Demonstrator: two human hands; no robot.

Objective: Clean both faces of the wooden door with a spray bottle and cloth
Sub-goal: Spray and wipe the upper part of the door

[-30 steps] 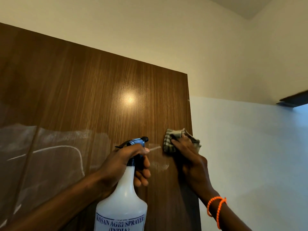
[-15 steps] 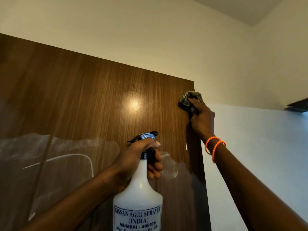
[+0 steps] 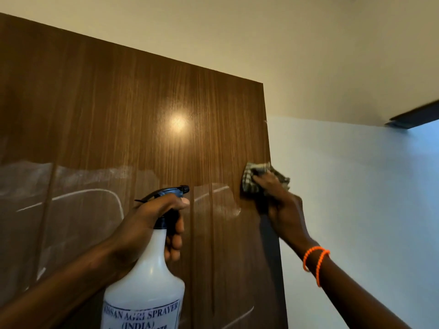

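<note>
The brown wooden door (image 3: 118, 119) fills the left and middle of the head view, glossy, with a light reflection near its upper middle. My left hand (image 3: 152, 224) grips the neck of a white spray bottle (image 3: 147, 286) with a black-and-blue trigger head, nozzle pointing right at the door. My right hand (image 3: 282, 205) presses a checked cloth (image 3: 249, 179) flat against the door close to its right edge, at mid height. Two orange bands circle my right wrist.
A white wall (image 3: 356, 210) stands right of the door edge, cream wall above. A dark ledge (image 3: 415, 117) juts in at the far right. Faint reflections streak the door's lower half.
My right hand swept the cloth up to the door's top right corner, then back down along the right edge to mid height. The spray bottle stayed roughly in place.
</note>
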